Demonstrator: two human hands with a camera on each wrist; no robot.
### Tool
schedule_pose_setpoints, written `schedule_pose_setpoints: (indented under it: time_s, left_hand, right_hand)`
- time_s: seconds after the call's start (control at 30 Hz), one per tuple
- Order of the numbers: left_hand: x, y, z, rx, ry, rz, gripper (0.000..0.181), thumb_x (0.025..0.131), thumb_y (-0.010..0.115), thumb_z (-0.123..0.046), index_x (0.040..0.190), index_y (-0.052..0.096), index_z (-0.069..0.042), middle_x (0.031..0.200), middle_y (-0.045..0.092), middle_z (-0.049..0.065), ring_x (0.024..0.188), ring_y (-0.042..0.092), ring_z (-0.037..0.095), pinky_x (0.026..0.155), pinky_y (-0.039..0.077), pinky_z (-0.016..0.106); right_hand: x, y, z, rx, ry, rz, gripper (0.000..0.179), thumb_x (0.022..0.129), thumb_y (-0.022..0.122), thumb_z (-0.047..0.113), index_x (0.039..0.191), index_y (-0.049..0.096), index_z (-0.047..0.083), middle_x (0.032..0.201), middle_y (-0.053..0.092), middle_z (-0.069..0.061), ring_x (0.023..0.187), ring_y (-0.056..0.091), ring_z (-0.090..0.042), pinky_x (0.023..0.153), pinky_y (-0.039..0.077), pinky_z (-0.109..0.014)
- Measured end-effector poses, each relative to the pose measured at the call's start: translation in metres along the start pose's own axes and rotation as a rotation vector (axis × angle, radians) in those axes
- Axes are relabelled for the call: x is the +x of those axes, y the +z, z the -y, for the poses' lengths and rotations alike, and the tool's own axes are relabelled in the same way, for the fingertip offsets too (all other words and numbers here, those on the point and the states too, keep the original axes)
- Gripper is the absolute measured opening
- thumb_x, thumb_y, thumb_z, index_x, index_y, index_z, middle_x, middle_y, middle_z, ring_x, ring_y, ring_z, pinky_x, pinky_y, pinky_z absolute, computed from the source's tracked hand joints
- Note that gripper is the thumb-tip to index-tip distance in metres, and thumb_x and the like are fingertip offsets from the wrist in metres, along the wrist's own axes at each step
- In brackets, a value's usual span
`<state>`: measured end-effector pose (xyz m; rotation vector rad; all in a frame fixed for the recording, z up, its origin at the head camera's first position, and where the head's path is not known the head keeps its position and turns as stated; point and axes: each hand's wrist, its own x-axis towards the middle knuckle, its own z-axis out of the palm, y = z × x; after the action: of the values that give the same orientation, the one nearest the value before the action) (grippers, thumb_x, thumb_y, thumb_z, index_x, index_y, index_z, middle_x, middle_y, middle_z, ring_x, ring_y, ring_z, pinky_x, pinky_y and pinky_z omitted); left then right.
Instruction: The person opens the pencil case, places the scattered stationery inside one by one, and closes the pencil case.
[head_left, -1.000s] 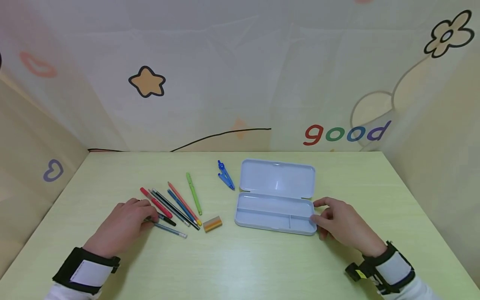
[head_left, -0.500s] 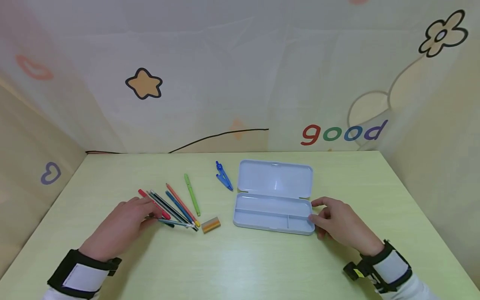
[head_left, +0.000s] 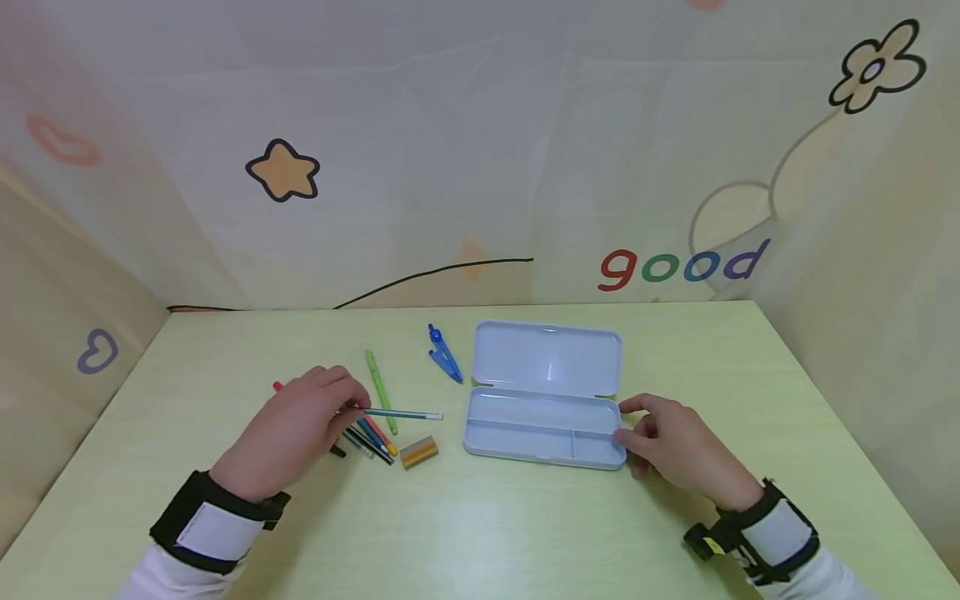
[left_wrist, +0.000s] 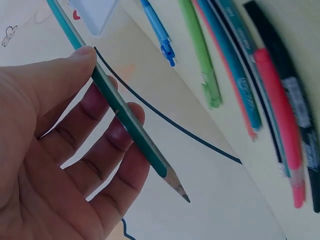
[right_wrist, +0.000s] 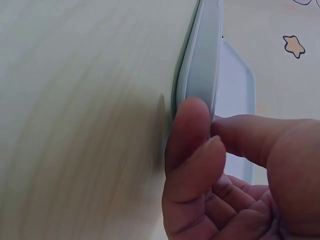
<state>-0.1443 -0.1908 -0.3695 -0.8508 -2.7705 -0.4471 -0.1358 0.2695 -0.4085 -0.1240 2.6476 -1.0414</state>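
Left hand point(head_left: 296, 429) pinches pencil point(head_left: 405, 413) above pens point(left_wrist: 281, 110); right hand point(head_left: 675, 446) grips case point(head_left: 517, 408); compass point(head_left: 446, 357), block point(head_left: 418, 452) between pens and case

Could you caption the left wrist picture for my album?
A left hand holds a sharpened green pencil; pens and pencils lie nearby.

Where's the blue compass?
In the head view, the blue compass lies on the table, right of the green pen and left of the open case.

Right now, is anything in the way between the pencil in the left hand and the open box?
No, nothing visible stands in the gap between the pencil and the box. The blue compass lies off to the far side, and the orange-and-grey block off to the near side.
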Motion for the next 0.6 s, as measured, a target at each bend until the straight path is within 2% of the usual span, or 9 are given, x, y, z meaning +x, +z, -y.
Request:
schedule_pose_setpoints:
  time_s: [0.37,0.6]
  left_hand:
    - [0.032,0.006,-0.022,0.017,0.061,-0.033,0.015,0.09,0.085,-0.003,0.098,0.076,-0.011,0.095,0.066,-0.004,0.087,0.06,0.017,0.076,0.056,0.032]
    - [0.047,0.012,-0.034,0.009,0.066,-0.016,0.015,0.09,0.085,-0.004,0.1,0.077,-0.011,0.097,0.068,-0.003,0.091,0.061,0.018,0.081,0.057,0.033]
  right_hand:
    - [-0.001,0.001,0.001,-0.006,0.001,-0.005,0.045,0.103,0.071,0.017,0.139,0.055,-0.004,0.07,0.065,-0.003,0.059,0.056,-0.021,0.054,0.043,-0.029]
    - [-0.001,0.001,0.002,-0.004,0.01,-0.007,0.044,0.103,0.071,0.016,0.139,0.055,-0.004,0.07,0.065,-0.003,0.059,0.057,-0.021,0.055,0.044,-0.029]
